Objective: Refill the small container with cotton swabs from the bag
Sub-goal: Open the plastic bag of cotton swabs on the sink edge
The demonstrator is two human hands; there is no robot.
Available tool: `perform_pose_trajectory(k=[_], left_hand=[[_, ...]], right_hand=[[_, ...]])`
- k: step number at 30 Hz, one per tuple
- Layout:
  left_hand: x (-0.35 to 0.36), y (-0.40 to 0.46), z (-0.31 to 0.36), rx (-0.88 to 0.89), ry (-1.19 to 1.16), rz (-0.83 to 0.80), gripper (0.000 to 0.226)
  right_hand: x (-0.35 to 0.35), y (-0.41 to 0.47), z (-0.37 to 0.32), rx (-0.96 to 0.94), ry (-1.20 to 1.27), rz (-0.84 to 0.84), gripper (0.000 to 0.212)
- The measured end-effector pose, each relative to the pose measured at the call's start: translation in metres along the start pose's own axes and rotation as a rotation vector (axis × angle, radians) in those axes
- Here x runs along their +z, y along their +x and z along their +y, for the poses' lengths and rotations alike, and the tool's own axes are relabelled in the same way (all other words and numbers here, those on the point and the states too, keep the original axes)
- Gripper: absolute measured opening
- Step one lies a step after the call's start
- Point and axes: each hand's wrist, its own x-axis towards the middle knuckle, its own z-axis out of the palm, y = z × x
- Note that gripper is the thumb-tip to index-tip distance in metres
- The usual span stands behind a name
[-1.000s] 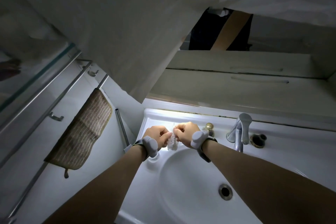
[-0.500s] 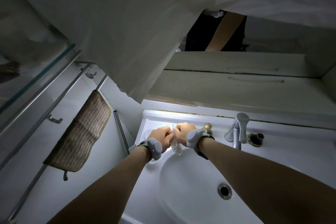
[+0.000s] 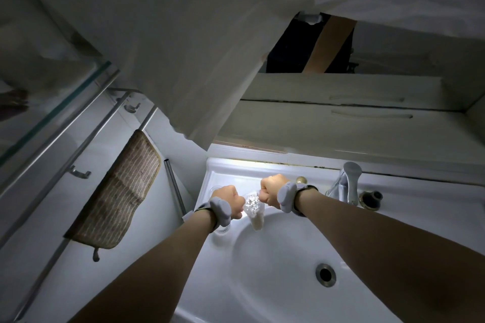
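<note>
Over the sink (image 3: 275, 283), left hand (image 3: 227, 199) and right hand (image 3: 271, 189) each pinch 1 side of the bag (image 3: 254, 211), mouth pulled open on the swabs (image 3: 252, 201); opening step; next, tipping them into the container (image 3: 223, 228), seemingly by the left wrist

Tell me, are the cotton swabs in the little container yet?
Not yet. The bag looks pulled open, white swab tips showing at its mouth. The left hand and right hand each grip a side of it above the sink. Still left: moving swabs into the container, which I can't clearly pick out.
</note>
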Motion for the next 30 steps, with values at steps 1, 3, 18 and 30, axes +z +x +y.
perform_pose_trajectory(k=[1,3,18,30], left_hand=[[-0.002,-0.001,0.001,0.019,0.124,-0.001,0.009],[-0.003,0.000,0.000,0.066,0.216,0.036,0.004],[-0.003,0.019,0.006,0.137,0.205,0.116,0.009],[-0.006,0.030,0.002,0.082,0.297,0.064,0.024]], right_hand=[[0.000,0.001,-0.002,-0.012,-0.025,0.003,0.017],[0.001,0.003,-0.007,-0.051,0.003,-0.009,0.018],[0.015,0.004,-0.001,0.079,0.039,0.097,0.030],[0.014,-0.004,0.005,-0.040,0.111,0.250,0.036]])
